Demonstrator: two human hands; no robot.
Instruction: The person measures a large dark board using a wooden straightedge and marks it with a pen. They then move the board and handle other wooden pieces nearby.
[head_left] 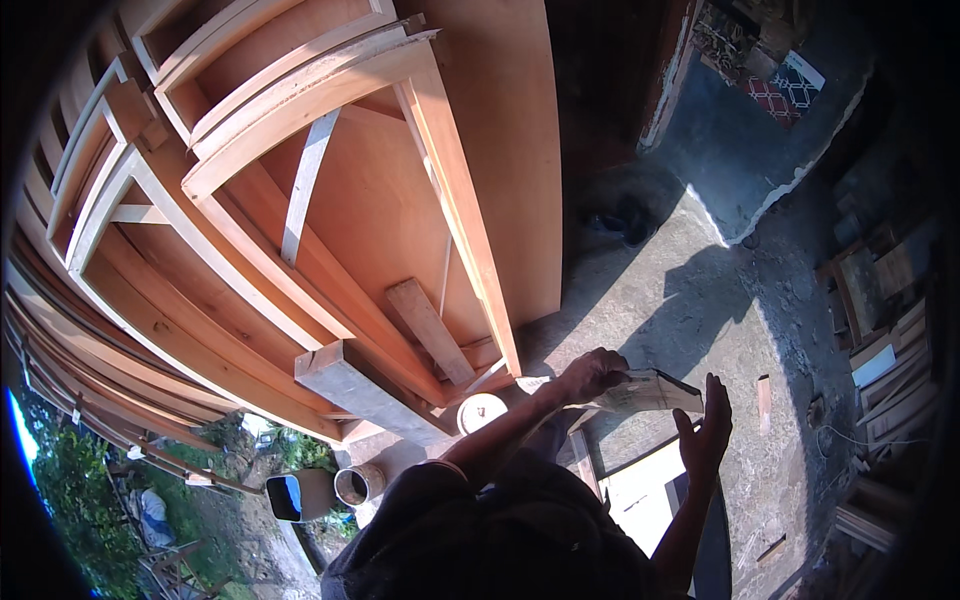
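Observation:
My left hand (592, 376) is closed round the near-left end of a short, pale wooden board (655, 391), which I hold up in front of me above the floor. Just off the board's right end is my right hand (708, 432). Its fingers are stretched out, with the thumb apart from them. Whether its fingertips touch the board cannot be made out. The board's left end is partly hidden behind my left hand. Below the board, a white flat panel (640, 497) shows beside my body.
Wooden frames (470, 230) lean against a large plywood sheet (520, 150) on the left. A thick timber post (372, 392), a white round lid (482, 413) and buckets (358, 486) stand nearby. Stacked wood offcuts (895, 370) line the right side of the concrete floor (690, 310).

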